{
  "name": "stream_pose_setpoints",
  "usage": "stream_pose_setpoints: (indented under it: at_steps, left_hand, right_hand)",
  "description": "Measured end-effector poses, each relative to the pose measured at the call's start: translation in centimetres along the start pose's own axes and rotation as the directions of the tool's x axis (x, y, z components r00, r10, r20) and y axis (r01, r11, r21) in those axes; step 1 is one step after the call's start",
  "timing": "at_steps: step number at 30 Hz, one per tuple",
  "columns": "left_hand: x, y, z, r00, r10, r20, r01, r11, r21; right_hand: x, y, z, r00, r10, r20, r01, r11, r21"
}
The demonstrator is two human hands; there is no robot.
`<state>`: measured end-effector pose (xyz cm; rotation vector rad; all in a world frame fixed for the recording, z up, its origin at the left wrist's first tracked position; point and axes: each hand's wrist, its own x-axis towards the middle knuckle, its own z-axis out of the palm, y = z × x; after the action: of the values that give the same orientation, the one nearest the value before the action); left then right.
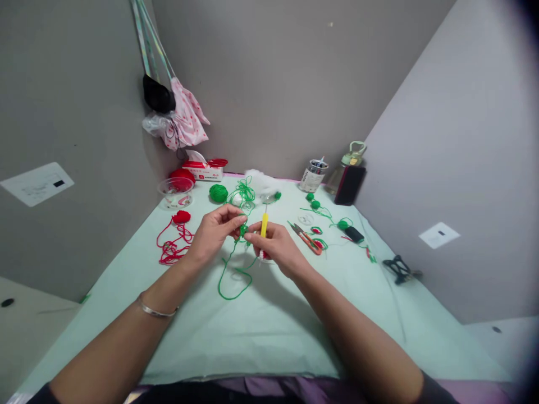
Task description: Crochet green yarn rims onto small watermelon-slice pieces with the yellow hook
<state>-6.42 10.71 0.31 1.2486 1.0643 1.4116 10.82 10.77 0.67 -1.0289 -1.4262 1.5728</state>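
Observation:
Near the middle of the table, my left hand (219,227) pinches a small green crocheted piece (243,229) between thumb and fingers. My right hand (273,242) is closed around a yellow-handled crochet hook (264,224), whose metal shaft points up and away. Its thumb and finger also meet the right side of the green piece. A loose loop of green yarn (234,298) hangs from the piece onto the cloth. Just below the right fingers, a small red and white piece (264,256) shows in part.
Orange-handled snips (309,240) lie right of the hands. Tangled red yarn (174,252) is at the left. Farther back are a green yarn ball (218,193), a clear tub (176,200), a tissue box (204,170), white stuffing (261,182), a can (313,177) and a leaning phone (350,185).

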Motion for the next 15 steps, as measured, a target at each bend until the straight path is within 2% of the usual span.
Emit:
stream_pose_setpoints:
  at_steps: [2, 5, 12, 15]
  left_hand:
    - [-0.1, -0.5, 0.2, 1.000, -0.015, -0.013, 0.015, 0.999, -0.032]
    - [-0.1, -1.4, -0.3, 0.996, -0.049, -0.075, 0.041, 0.995, -0.096]
    - [1.0, -2.8, -4.1, 0.956, -0.144, -0.257, 0.078, 0.965, -0.250]
    - [1.5, -3.0, -5.7, 0.926, -0.137, -0.351, 0.037, 0.960, -0.278]
  right_hand:
    - [0.1, 0.6, 0.0, 1.000, 0.013, 0.001, -0.013, 1.000, 0.027]
    - [0.2, 1.1, -0.9, 0.999, 0.037, -0.033, -0.034, 0.996, 0.085]
    - [1.0, 1.2, -4.2, 0.992, 0.082, -0.091, -0.055, 0.961, 0.270]
    - [1.2, 1.0, -4.9, 0.994, 0.080, -0.077, -0.051, 0.943, 0.328]
